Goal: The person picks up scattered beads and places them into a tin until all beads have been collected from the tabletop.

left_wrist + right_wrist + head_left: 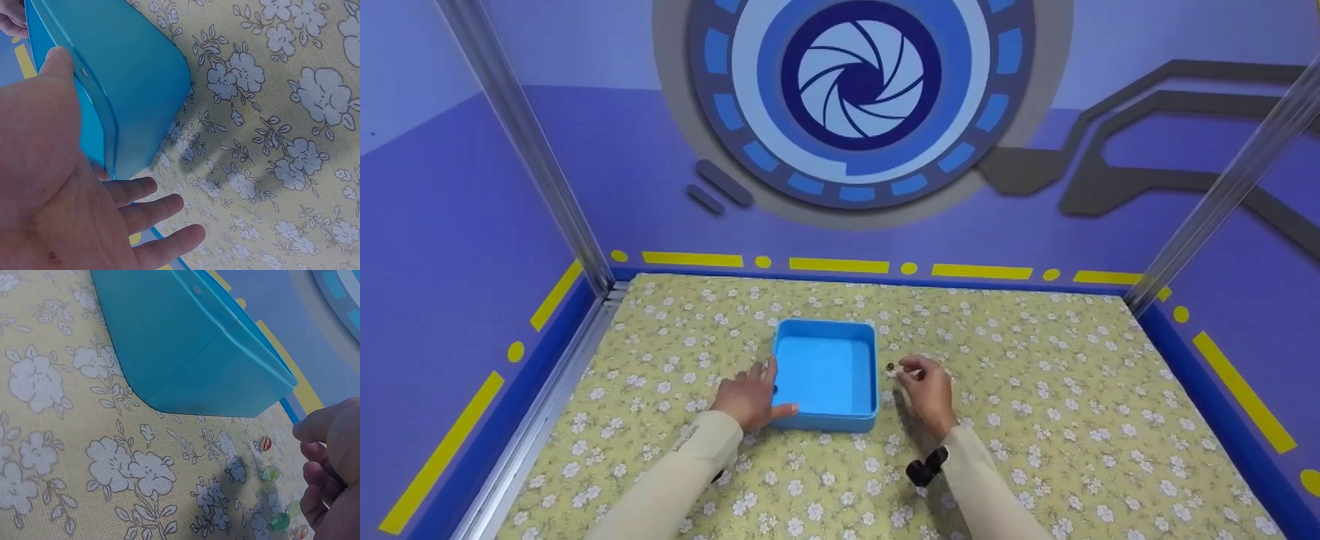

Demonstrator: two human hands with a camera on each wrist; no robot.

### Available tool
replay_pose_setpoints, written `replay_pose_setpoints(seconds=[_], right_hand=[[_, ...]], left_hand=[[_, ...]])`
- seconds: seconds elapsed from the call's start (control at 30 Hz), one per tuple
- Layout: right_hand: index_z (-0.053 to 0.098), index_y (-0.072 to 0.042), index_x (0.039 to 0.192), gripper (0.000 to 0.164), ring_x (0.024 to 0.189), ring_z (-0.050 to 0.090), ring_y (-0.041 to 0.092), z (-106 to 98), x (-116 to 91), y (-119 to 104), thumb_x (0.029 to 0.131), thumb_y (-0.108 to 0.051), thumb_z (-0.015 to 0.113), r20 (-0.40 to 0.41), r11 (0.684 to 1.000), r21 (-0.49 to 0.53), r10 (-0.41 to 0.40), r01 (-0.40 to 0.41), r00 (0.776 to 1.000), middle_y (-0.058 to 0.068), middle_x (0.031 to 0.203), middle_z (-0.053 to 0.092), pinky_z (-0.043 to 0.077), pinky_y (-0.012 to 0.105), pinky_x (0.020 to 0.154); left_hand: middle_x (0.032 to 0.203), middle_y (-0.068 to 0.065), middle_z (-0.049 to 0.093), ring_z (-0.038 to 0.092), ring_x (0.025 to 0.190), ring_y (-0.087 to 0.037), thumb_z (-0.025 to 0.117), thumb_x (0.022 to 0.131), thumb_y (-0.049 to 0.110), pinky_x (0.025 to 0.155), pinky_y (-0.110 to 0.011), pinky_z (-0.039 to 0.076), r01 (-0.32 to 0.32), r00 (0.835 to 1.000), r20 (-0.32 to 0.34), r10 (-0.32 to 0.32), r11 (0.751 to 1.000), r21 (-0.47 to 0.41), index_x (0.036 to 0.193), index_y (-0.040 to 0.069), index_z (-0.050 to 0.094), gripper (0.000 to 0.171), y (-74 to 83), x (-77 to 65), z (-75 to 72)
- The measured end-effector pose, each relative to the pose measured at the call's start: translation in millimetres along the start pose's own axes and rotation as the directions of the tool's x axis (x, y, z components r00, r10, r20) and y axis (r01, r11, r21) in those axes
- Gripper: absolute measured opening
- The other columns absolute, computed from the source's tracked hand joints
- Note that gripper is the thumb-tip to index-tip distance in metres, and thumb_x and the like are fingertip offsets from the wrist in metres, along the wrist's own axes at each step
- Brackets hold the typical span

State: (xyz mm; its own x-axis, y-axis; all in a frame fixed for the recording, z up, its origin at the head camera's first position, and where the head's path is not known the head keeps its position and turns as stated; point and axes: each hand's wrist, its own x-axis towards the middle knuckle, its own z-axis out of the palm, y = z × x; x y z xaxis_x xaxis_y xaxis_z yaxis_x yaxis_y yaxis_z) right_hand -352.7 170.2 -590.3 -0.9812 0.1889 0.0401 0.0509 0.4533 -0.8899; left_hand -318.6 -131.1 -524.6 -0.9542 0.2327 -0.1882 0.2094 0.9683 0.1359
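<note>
A shallow light-blue box (826, 424) stands upright on the flowered cloth. My left hand (748, 397) rests at its near left corner. The thumb (58, 59) lies over the near rim, while the outer fingers (152, 211) stretch past the side wall, relaxed. To the right of the box is my right hand (928, 390), its fingers loosely bent, with no object visible between them. A small dark marble (890, 367) shows just left of its fingertips. In the right wrist view, an orange-red striped marble (264, 443) and a yellowish one (270, 473) lie by the hand.
More glass marbles, including a green one (279, 521), lie below the right fingers in the right wrist view. The flowered cloth (1080, 420) spreads over the table. Blue printed panels (607, 165) and metal posts (521, 135) enclose it at the back and sides.
</note>
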Motion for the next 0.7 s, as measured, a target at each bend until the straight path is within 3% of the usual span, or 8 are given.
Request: replay_pose_setpoints(seconds=[0.7], right_hand=[[0.069,-0.004,0.106,0.017,0.080,0.055,0.018,3.7,-1.2,1.7,0.090,-0.005,0.064,-0.004,0.999,0.023,0.029,-0.029,1.000,0.009,0.096,0.063,0.045,0.027,0.067]], left_hand=[[0.150,-0.021,0.041,0.053,0.124,-0.043,0.056,0.087,0.064,0.091,-0.060,0.048,-0.011,1.000,0.003,0.011,1.000,-0.005,0.151,0.002,0.028,0.094,-0.2,-0.8,-0.1]])
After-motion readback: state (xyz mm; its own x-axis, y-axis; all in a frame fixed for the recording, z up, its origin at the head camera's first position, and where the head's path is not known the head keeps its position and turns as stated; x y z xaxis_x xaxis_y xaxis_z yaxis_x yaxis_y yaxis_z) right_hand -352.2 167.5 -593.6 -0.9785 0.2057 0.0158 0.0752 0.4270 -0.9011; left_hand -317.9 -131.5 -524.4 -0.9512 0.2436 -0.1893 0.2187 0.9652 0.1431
